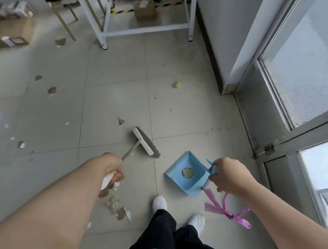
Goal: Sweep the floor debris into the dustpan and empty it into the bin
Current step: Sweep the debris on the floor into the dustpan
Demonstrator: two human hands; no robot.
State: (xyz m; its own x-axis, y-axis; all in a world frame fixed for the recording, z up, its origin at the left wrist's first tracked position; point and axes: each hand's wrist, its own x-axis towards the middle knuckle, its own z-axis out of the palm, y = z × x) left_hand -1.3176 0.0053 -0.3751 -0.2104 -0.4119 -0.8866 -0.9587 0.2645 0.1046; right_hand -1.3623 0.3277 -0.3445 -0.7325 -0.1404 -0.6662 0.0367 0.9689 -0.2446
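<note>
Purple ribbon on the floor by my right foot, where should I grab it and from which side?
Probably pinch the dark knot, coming straight down from above. The purple ribbon lies flat on the tiles with loose tails and a loop spreading from that knot, so it is the one bunched spot. Your right hand, gripping the dustpan handle, is nearest.

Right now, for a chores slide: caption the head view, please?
Left hand grips a broom, right hand holds a blue dustpan with one wad inside; torn scraps litter the floor.
</note>
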